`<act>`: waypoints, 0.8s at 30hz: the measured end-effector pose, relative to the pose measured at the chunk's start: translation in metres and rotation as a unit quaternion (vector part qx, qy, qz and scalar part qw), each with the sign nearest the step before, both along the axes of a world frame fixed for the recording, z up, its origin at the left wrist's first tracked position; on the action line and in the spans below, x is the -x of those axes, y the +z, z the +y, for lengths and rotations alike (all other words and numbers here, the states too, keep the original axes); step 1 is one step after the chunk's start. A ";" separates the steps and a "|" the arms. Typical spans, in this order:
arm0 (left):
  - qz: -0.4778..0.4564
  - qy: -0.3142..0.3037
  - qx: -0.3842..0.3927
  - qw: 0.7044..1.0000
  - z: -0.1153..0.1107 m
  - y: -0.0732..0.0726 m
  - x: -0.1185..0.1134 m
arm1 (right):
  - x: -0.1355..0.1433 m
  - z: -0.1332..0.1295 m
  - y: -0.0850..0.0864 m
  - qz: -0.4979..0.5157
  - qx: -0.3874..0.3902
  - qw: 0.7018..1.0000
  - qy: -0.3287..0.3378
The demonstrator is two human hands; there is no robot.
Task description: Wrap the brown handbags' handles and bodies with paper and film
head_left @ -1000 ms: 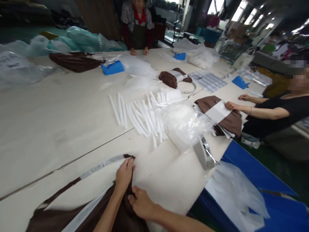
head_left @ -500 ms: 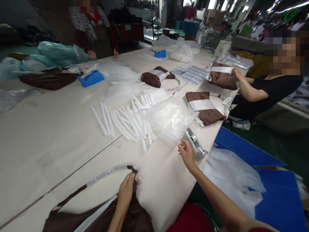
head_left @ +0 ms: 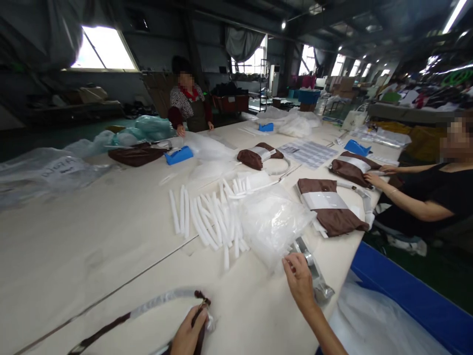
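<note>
At the bottom centre my left hand (head_left: 190, 331) grips the end of a brown bag strap (head_left: 162, 301), which is partly wrapped in clear film and curves off to the left. Most of that bag lies below the picture's edge. Near the right edge of the table my right hand (head_left: 300, 282) has its fingers curled, close to the clear plastic bags (head_left: 275, 217) and in front of a grey tape dispenser (head_left: 320, 281). Whatever its fingertips may hold is too small to make out. Several white foam tubes (head_left: 203, 219) lie loosely beyond my hands.
Brown bags with white bands (head_left: 325, 200) lie at the right and further back. A person in black (head_left: 424, 197) touches one at the right; another person (head_left: 190, 106) stands across the table (head_left: 92, 246). Blue dispensers (head_left: 179, 155) and plastic sheets sit around. Blue board (head_left: 414, 291) lies below right.
The view has tilted up, and less of the brown bag shows. My right hand stays by the dispenser, its fingers more curled. The person at the right has lowered a brown bag onto the table.
</note>
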State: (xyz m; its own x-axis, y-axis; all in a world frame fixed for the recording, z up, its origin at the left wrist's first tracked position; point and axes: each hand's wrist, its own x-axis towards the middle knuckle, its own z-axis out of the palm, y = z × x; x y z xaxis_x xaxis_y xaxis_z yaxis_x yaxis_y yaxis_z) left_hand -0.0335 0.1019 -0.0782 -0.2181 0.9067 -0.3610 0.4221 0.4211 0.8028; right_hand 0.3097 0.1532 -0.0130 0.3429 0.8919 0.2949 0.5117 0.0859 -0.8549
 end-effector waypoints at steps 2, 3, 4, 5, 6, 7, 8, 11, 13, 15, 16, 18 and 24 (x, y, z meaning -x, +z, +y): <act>-0.024 0.014 0.008 1.000 0.000 0.006 -0.002 | -0.005 -0.002 0.021 0.028 -0.034 0.998 -0.045; -0.036 0.023 0.012 0.999 -0.002 0.012 -0.004 | -0.008 -0.004 0.034 0.054 -0.047 0.994 -0.081; -0.046 0.035 0.013 0.998 -0.004 0.019 -0.007 | -0.012 -0.008 0.048 0.085 -0.061 0.987 -0.121; -0.057 0.048 0.010 0.997 -0.007 0.027 -0.010 | -0.017 -0.012 0.063 0.113 -0.075 0.978 -0.160; -0.069 0.062 0.005 0.996 -0.010 0.036 -0.014 | -0.020 -0.015 0.075 0.134 -0.087 0.969 -0.189; -0.086 0.074 -0.003 0.994 -0.013 0.045 -0.018 | -0.022 -0.017 0.085 0.146 -0.095 0.964 -0.202; -0.106 0.096 -0.011 0.990 -0.015 0.052 -0.021 | -0.022 -0.017 0.091 0.152 -0.094 0.965 -0.191; -0.180 0.128 -0.008 0.975 -0.019 0.064 -0.026 | -0.003 -0.013 0.079 0.183 0.009 0.980 -0.081; -0.196 0.142 0.000 0.970 -0.022 0.066 -0.026 | 0.025 -0.014 0.053 0.211 0.120 0.970 -0.018; -0.215 0.149 0.006 0.965 -0.026 0.065 -0.024 | 0.056 -0.017 0.025 0.241 0.210 0.947 0.030; -0.229 0.150 0.009 0.962 -0.028 0.065 -0.023 | 0.071 -0.019 0.013 0.254 0.239 0.936 0.055; -0.256 0.150 0.017 0.955 -0.030 0.064 -0.020 | 0.098 -0.023 -0.004 0.274 0.268 0.918 0.100; -0.279 0.171 0.021 0.945 -0.032 0.060 -0.018 | 0.145 -0.039 -0.020 0.311 0.294 0.891 0.151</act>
